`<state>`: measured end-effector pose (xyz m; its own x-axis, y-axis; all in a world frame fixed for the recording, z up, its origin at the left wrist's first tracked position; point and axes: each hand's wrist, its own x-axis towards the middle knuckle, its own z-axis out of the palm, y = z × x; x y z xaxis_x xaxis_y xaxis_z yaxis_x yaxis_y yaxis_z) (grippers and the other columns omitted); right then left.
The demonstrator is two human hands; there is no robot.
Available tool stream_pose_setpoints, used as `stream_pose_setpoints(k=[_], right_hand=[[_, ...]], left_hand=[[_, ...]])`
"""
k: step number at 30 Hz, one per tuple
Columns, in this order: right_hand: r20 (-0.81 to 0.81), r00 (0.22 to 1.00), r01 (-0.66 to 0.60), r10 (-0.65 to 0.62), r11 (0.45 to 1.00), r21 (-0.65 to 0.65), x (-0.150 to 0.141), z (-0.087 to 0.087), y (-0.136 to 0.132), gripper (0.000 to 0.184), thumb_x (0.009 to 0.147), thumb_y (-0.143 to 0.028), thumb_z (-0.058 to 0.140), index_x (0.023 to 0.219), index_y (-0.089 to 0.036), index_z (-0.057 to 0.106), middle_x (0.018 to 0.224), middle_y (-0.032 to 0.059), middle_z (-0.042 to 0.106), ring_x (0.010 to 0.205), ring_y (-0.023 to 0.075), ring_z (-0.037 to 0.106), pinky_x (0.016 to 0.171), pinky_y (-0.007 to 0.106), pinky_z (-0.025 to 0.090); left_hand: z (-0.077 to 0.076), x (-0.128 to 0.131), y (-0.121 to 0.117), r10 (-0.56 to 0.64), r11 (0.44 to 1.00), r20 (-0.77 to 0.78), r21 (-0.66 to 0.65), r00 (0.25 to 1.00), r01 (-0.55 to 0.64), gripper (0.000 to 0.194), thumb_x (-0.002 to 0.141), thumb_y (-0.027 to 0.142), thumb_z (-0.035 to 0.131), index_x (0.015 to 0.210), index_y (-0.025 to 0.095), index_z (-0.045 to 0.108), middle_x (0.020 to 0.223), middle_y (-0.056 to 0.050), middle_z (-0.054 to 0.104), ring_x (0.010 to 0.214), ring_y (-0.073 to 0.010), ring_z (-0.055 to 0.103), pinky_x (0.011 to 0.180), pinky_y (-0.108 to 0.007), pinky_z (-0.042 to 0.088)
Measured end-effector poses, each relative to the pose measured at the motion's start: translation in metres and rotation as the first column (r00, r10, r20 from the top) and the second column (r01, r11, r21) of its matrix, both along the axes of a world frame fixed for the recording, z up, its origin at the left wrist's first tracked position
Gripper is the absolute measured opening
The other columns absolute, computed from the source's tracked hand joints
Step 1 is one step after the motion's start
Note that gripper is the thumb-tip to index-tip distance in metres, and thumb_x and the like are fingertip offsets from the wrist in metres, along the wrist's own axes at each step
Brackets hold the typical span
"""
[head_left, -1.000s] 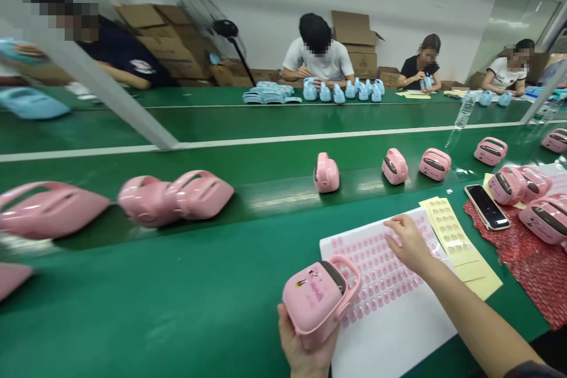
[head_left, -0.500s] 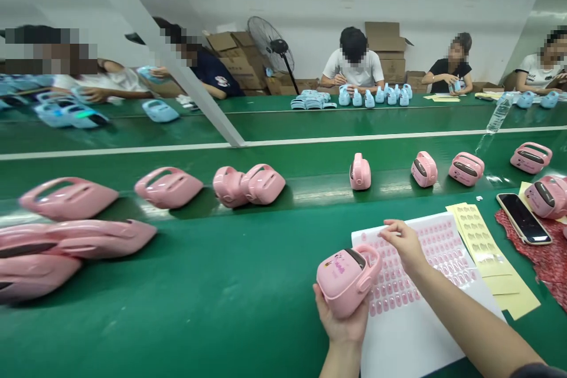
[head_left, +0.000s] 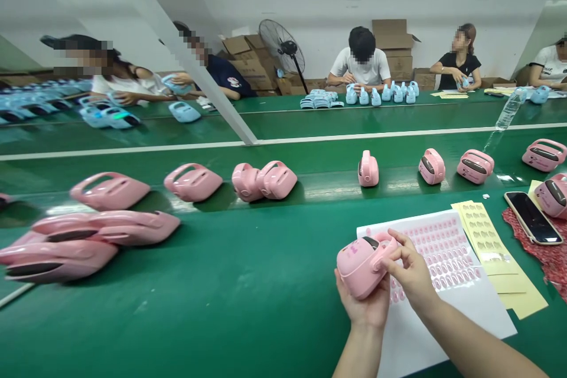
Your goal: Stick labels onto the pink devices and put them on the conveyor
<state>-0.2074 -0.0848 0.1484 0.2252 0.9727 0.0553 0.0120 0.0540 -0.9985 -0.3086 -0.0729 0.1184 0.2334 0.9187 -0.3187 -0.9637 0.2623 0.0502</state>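
My left hand [head_left: 363, 306] cups a small pink handled case [head_left: 359, 264] from below, holding it above the green table. My right hand [head_left: 410, 269] has its fingers pinched against the case's handle end; whether a sticker sits between the fingertips is too small to see. Under both hands lies a white sheet of pink stickers [head_left: 447, 254]. Beside that sheet rests a yellow sticker sheet [head_left: 487, 242].
Several pink cases [head_left: 274, 179] ride the conveyor belt [head_left: 310, 159] ahead, more at far left and right. A phone [head_left: 531, 218] lies on red mesh [head_left: 551, 248] at right. Other people sit across the line with blue cases [head_left: 381, 94]; a fan [head_left: 283, 47] and cardboard boxes stand behind.
My right hand left the pink sticker sheet and came to the case's handle. My left hand turned and raised the case. The view swung left.
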Motion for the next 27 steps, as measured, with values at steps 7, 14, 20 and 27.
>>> stream_pose_setpoints(k=[7,14,20,27], right_hand=[[0.013,1.000,0.011,-0.011,0.999,-0.053,-0.003,0.002,-0.002,0.011,0.069,-0.029,0.065,0.061,-0.023,0.067,0.122,0.0064,0.052,0.125,0.0259,0.037,0.103,0.042,0.029],[0.113,0.993,0.035,-0.035,0.999,0.001,-0.006,0.004,-0.003,0.009,0.071,-0.027,0.065,0.062,-0.023,0.067,0.116,0.0079,0.053,0.120,0.0244,0.042,0.101,0.043,0.031],[0.267,0.960,0.050,-0.089,0.988,0.149,-0.010,0.002,-0.002,0.012,0.074,-0.025,0.061,0.063,-0.022,0.062,0.103,0.0079,0.054,0.108,0.0235,0.050,0.091,0.040,0.040],[0.435,0.866,0.106,-0.245,0.942,0.319,-0.014,-0.011,0.015,0.028,0.075,-0.028,0.059,0.101,-0.020,0.054,0.102,0.0095,0.051,0.096,0.0228,0.052,0.081,0.040,0.046]], left_hand=[[0.001,0.002,-0.002,0.008,1.000,0.017,-0.012,1.000,-0.008,0.035,0.081,0.040,0.044,0.099,0.017,0.063,0.091,-0.011,0.070,0.085,-0.0233,0.065,0.073,-0.032,0.051],[-0.004,-0.002,0.000,-0.012,0.999,0.008,-0.052,1.000,0.013,0.039,0.077,0.037,0.050,0.110,0.017,0.056,0.100,-0.012,0.066,0.089,-0.0258,0.063,0.074,-0.035,0.051],[0.008,-0.005,0.001,-0.034,0.990,-0.001,-0.137,0.999,0.034,0.051,0.072,0.036,0.053,0.119,0.016,0.048,0.109,-0.015,0.060,0.091,-0.0274,0.061,0.072,-0.035,0.052],[0.020,-0.015,0.002,-0.009,0.972,-0.063,-0.236,0.998,-0.006,0.045,0.072,0.032,0.051,0.114,0.017,0.048,0.100,-0.012,0.063,0.084,-0.0255,0.064,0.070,-0.036,0.053]])
